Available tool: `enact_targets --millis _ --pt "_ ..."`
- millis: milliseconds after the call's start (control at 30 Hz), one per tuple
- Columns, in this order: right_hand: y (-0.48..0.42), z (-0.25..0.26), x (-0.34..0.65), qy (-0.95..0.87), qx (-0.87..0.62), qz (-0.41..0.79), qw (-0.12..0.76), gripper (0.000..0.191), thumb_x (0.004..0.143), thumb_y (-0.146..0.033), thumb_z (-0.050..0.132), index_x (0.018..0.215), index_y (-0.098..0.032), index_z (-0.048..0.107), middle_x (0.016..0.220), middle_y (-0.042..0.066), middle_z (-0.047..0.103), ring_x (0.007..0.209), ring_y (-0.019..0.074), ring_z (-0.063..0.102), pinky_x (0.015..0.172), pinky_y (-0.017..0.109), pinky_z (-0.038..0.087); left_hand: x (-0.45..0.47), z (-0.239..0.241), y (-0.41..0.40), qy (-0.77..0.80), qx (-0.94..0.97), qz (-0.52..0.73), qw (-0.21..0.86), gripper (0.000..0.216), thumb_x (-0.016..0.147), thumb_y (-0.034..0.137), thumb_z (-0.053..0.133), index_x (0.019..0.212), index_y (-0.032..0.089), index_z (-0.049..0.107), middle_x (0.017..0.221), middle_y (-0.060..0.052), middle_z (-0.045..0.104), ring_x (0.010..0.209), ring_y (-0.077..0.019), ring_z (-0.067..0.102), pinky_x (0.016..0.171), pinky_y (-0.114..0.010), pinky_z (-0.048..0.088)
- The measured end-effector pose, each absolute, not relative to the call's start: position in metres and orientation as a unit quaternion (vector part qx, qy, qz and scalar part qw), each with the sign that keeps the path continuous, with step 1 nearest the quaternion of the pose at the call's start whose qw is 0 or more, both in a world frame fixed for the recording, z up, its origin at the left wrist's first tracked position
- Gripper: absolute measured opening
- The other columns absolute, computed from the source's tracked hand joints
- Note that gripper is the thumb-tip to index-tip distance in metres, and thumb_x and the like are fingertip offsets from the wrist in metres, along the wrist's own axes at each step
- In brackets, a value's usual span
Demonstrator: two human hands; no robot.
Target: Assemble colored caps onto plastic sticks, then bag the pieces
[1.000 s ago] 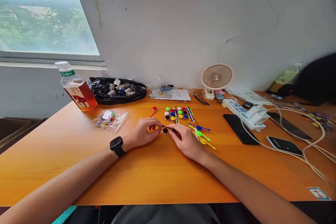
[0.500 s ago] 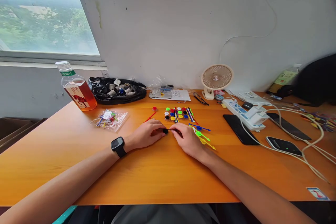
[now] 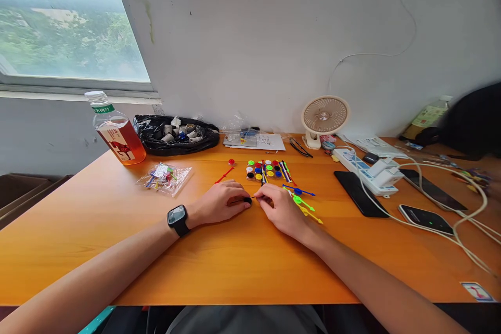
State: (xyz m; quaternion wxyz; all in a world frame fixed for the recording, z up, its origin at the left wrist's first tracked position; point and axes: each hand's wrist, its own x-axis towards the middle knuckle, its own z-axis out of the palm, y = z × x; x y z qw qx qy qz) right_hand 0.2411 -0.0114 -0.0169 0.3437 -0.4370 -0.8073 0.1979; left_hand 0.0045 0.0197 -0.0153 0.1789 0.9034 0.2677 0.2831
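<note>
My left hand (image 3: 224,201), with a watch on its wrist, is closed round a small black arrow spinner (image 3: 248,200) low over the table. Its round black base shows at the fingertips; the rest is hidden by the fingers. Across from it, my right hand (image 3: 281,206) pinches the thin tip of the same piece. Just beyond the right hand lie a blue arrow spinner (image 3: 298,191), a green one (image 3: 298,200) and a yellow one (image 3: 311,214). A red arrow (image 3: 224,174) and a red round base (image 3: 231,162) lie past my left hand.
Rows of coloured round bases (image 3: 258,170) and loose arrows (image 3: 286,171) lie behind my hands. A clear bag of parts (image 3: 166,178) and a drink bottle (image 3: 119,135) stand left. Right are a black phone (image 3: 358,193), a power strip (image 3: 362,169) with cables, and a fan (image 3: 324,116).
The view has shifted very slightly. Both hands stay on the black arrow spinner, and its base sits a little lower against the left fingertips.
</note>
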Motion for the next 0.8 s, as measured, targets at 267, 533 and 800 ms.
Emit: enact_targets --millis 267,533,800 --pt "-0.015 -0.007 0.242 -0.821 -0.436 0.183 0.319 0.024 0.092 -0.001 0.058 0.083 -0.018 0.072 0.087 0.004 0.070 0.078 0.0166 0.064 0.072 0.027 0.047 0.003 -0.013 0.015 0.262 0.902 0.276 0.202 0.015 0.095 0.027 0.069 0.107 0.022 0.077 0.091 -0.006 0.075 0.083 -0.0201 0.068 0.075 -0.030 0.053" --pt "-0.020 -0.006 0.239 -0.825 -0.418 0.182 0.333 0.023 0.093 -0.005 0.060 0.086 -0.019 0.075 0.087 0.004 0.071 0.080 0.0170 0.066 0.076 0.028 0.049 0.003 -0.013 0.015 0.259 0.892 0.268 0.256 0.017 0.098 0.032 0.068 0.104 0.020 0.079 0.090 -0.006 0.074 0.077 -0.0173 0.067 0.069 -0.027 0.051" --pt "-0.022 -0.004 0.244 -0.873 -0.403 0.098 0.257 0.024 0.094 -0.004 0.058 0.084 -0.020 0.073 0.088 0.003 0.068 0.078 0.0156 0.063 0.072 0.026 0.043 0.003 -0.014 0.015 0.254 0.890 0.272 0.263 0.020 0.100 0.035 0.068 0.105 0.020 0.079 0.092 -0.007 0.075 0.081 -0.0182 0.067 0.073 -0.028 0.052"
